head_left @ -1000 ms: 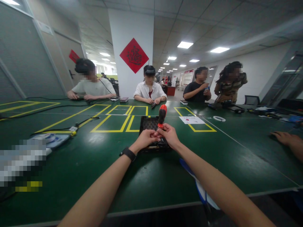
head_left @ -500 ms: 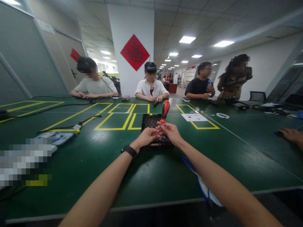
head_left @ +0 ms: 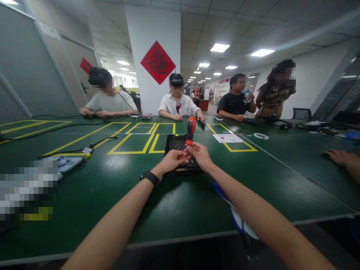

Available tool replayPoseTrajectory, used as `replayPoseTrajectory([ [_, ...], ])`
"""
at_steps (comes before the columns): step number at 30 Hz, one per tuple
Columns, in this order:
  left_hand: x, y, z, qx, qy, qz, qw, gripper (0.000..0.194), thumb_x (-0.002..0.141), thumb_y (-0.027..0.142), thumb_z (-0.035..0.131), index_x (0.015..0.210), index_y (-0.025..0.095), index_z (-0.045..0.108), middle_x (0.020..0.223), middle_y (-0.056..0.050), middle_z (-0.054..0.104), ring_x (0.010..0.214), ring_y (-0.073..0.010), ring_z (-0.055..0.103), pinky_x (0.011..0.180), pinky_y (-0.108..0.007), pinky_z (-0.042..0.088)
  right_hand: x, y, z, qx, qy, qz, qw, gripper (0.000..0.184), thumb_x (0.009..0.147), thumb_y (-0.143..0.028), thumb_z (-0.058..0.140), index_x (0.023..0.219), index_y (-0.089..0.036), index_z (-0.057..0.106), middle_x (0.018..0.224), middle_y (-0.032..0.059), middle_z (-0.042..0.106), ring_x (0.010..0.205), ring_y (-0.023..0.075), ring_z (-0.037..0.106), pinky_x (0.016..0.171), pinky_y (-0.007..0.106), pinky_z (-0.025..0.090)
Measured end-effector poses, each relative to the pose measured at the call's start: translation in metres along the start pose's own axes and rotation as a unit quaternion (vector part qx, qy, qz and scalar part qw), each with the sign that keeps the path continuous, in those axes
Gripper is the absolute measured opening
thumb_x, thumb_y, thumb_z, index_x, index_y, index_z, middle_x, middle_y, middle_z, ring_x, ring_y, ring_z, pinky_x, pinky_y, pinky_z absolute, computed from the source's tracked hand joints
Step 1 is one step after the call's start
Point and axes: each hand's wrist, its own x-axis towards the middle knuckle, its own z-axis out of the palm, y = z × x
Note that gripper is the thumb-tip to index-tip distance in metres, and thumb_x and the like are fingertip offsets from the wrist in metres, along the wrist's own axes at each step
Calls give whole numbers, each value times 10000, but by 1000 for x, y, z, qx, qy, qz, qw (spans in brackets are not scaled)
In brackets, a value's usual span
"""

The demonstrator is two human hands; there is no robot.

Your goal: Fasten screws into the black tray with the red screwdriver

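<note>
A screwdriver (head_left: 191, 128) with a red and black handle stands nearly upright, handle on top. My right hand (head_left: 201, 154) is closed around it below the handle, thumb and fingers pinched together. Close by on the left, my left hand (head_left: 173, 160) has its fingertips pinched at the lower end of the screwdriver; what they hold there is too small to make out. Both hands are above a black open box (head_left: 184, 171) on the green table, and they cover much of its inside.
Yellow tape outlines (head_left: 126, 152) mark the table (head_left: 112, 198). A white paper sheet (head_left: 227, 138) and a white ring (head_left: 261, 136) lie to the right. A blue-edged object (head_left: 237, 221) sits under my right forearm. Another person's hand (head_left: 339, 156) rests at the right; several people are opposite.
The view has shifted slightly, and the screwdriver stands a little straighter in my right hand. Across the table, one person has moved a dark object rightward; another has raised a bottle.
</note>
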Motion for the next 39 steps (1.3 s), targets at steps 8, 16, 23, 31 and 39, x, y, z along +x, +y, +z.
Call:
replayPoseTrajectory([
  [8,1,-3,-1,-72,-50,-5,996,281,698,275,572,896,79,616,837,-89,664,778,-169,608,743,-293,452,1,2,-3,14,-4,17,1000,287,678,-358,617,864,-143,577,729,13,610,446,49,491,404,190,439],
  [16,0,-2,0,-18,27,-20,999,270,610,304,659,755,82,610,646,-27,631,567,-107,560,561,-216,431,1,2,0,38,18,5,999,277,626,-327,665,802,-171,519,682,-31,555,546,93,595,442,176,456],
  [23,2,-9,-1,-9,10,-3,1000,238,648,300,626,745,83,613,682,-37,640,604,-116,574,583,-221,433,-1,0,2,4,-6,13,1000,270,687,-355,607,853,-144,576,708,9,588,534,91,581,452,198,474],
  [31,1,-9,-2,-54,-11,-16,998,311,686,306,599,901,83,625,812,-87,674,725,-162,620,678,-272,466,1,2,-1,11,6,12,1000,275,694,-331,606,893,-140,603,755,28,619,562,91,574,471,206,484],
  [39,2,-7,0,-7,38,-16,999,250,612,274,670,778,93,624,683,-45,656,603,-113,593,608,-227,466,2,5,2,13,61,7,998,244,594,-291,691,740,-143,562,663,-3,603,558,103,583,473,201,473],
])
